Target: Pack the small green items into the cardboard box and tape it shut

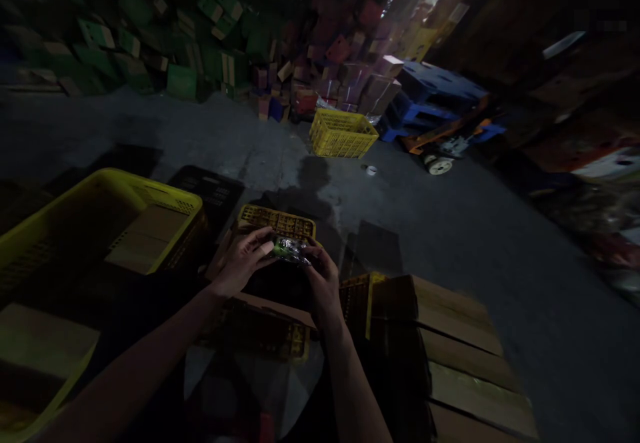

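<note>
The person holds a small clear plastic packet (290, 250) with something green inside, level in front of the body, above an open brown carton (275, 308). The left hand (245, 260) pinches its left end between thumb and fingers, the fingertips lying close along the wrap. The right hand (324, 276) grips the other end, its fingers curled over the edge (the light is poor, so the exact place of its thumb cannot be told). The packet catches bright glints, and what is in it is too blurred to name.

Just beyond the carton stands the latticed wall of a yellow crate (277, 220). To the left sits a large yellow bin (113, 180) with a cardboard box (150, 233) inside it. On the right, near the right forearm, long brown boxes (465, 356) lie side by side.

Farther off on the grey floor (210, 130) are another yellow basket (345, 135), a small white roll-like object (371, 170) near it, and stacked blue pallets (435, 86) beside an orange pallet jack (435, 140). Behind, green cartons (181, 82) lie heaped in a jumble.
</note>
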A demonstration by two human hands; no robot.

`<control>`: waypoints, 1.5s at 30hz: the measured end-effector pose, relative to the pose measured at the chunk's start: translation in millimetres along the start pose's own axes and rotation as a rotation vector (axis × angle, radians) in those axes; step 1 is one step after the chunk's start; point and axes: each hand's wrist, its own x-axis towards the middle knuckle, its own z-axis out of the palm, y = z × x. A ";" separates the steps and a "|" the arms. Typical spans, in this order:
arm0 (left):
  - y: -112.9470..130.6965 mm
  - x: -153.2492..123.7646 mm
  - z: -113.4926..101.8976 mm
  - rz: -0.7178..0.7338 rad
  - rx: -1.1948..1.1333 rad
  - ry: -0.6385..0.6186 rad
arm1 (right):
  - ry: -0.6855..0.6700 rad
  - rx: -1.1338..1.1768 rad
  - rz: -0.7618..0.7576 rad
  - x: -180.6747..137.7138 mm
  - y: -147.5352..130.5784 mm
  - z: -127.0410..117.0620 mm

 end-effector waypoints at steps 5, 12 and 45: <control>1.7 1.2 -4.3 0.013 0.076 0.012 | -0.031 0.055 0.029 -2.5 -8.3 1.7; 11.2 -1.0 -6.9 0.051 0.268 -0.022 | -0.083 0.324 0.226 -8.6 -19.0 7.9; 7.4 -5.6 3.2 -0.030 0.075 -0.086 | -0.054 0.147 0.183 -4.4 -6.9 2.2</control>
